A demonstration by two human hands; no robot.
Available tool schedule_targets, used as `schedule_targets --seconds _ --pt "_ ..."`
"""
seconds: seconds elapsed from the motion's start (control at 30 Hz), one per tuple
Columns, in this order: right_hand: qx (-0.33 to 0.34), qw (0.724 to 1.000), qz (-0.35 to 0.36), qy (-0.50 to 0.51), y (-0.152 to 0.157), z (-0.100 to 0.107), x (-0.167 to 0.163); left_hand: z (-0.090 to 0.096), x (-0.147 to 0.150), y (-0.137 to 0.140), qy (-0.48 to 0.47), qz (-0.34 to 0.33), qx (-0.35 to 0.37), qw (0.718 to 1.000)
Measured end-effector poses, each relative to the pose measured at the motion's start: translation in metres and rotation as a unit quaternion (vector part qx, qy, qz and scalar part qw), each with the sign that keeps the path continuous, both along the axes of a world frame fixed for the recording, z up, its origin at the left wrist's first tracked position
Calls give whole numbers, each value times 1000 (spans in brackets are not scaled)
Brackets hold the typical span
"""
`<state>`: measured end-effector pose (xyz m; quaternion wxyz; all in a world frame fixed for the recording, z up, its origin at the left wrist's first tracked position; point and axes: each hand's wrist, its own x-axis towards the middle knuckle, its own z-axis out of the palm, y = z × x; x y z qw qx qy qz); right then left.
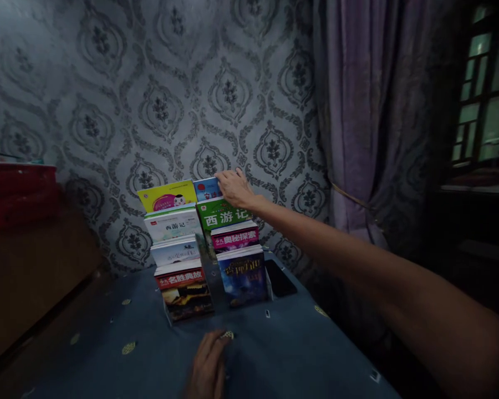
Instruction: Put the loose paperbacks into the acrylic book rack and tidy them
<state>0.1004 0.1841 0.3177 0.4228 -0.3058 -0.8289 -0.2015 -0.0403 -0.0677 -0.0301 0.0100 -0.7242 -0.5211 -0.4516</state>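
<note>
My right hand (235,187) reaches to the back of the right row, fingers bent over the top edge of a blue book (207,189). Just in front of that book stands a green book (216,215). Further forward come a magenta-banded book (235,239) and a dark blue book (244,279). The left row holds a yellow book (168,195), a white book (175,226), a pale blue book (175,254) and a dark-orange book (186,292). My left hand (208,363) rests on the cloth before the rows, its fingers stretched forward and holding nothing.
A blue patterned cloth (291,354) covers the table. Beside the right row lies a black phone-like slab (280,278). A red container (19,194) sits on a brown box-like block (33,271) at left. Behind are a patterned wall (228,94) and a purple curtain (353,111).
</note>
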Motion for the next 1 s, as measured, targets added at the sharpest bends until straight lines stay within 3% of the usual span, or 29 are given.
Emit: schedule_targets --seconds 0.27,0.37,0.47,0.57,0.67,0.77,0.87,1.0 --pt "32 999 -6 1 -1 -6 4 -2 0 -4 0 -19 -13 1000" --pt "34 999 -3 -4 -3 -5 5 14 -2 -5 35 -42 0 998" --pt "6 1000 -12 -20 -5 0 4 62 -8 -3 44 -37 63 996" --pt "0 1000 4 -22 -10 9 -4 143 -32 9 64 -23 148 987" --pt "0 999 23 -26 -21 24 -21 230 -74 37 -43 97 238 966" --pt "-31 998 13 -51 -34 40 -40 294 -120 78 -180 174 277 928" --pt "-61 995 1 -79 -42 50 -51 323 -152 117 -282 141 187 930" --pt "-90 991 -21 -94 -45 51 -55 325 -172 143 -291 94 137 942"
